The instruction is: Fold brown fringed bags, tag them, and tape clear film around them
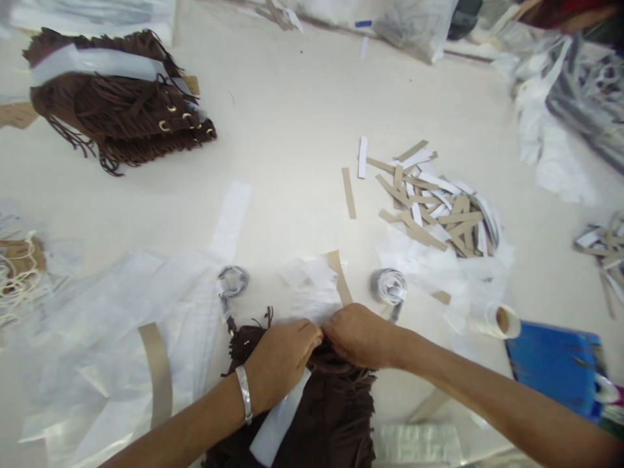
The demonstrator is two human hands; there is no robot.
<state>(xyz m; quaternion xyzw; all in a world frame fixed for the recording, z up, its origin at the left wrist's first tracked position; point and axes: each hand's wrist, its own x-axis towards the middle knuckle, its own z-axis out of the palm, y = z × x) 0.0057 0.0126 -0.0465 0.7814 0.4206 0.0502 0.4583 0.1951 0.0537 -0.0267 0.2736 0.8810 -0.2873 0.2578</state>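
1. The brown fringed bag (336, 409) lies at the near edge of the view, upper edge away from the person, partly covered by the hands and forearms.
2. The left hand (285, 354) and right hand (363, 335) meet at that upper edge, fingers curled in and pinching it; whether they also catch tissue is hidden.
3. A pale strip (280, 422) slants across the bag from under the left hand; I cannot tell whether it is fastened.
4. Just beyond the hands are crumpled white tissue (312, 289) and a tan card strip (340, 276).
5. A left coil (225, 286) and right coil (389, 286) flank these, both already rolled up and wrapped.
6. So the coiling looks done, while the work at the upper edge seems unfinished.
7. Farther out on the worktop (292, 130) are clear plastic sheets (112, 292), a heap of card strips (439, 208) and, at far left, another fringed bag (117, 110) with a pale band (97, 64) across it, apparently further along.
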